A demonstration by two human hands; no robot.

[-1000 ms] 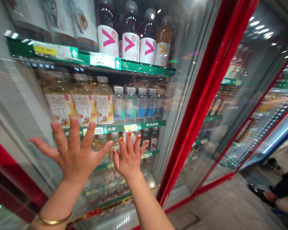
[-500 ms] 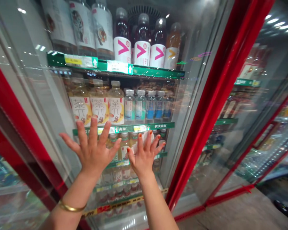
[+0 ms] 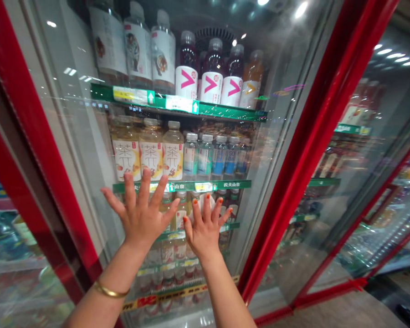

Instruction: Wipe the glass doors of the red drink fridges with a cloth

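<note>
My left hand, with a gold bangle on its wrist, is open with fingers spread in front of the glass door of a drinks cooler. Nothing shows in it. To its right, my right hand is also open, fingers apart and nails painted orange. A white, tissue-like piece shows behind its fingers, partly hidden. I cannot tell whether either palm touches the glass. Behind the fingertips stand tea bottles and small blue-labelled bottles on a green-edged shelf.
Red frame posts flank the door. Higher up, tall bottles with animal labels and dark bottles with pink marks stand on another shelf. More coolers run off to the right over a grey floor.
The view has shifted, so the shelves sit lower and further right. My left hand appears further right, my right hand slightly left and lower, with the white piece alongside it. Both stay spread.
</note>
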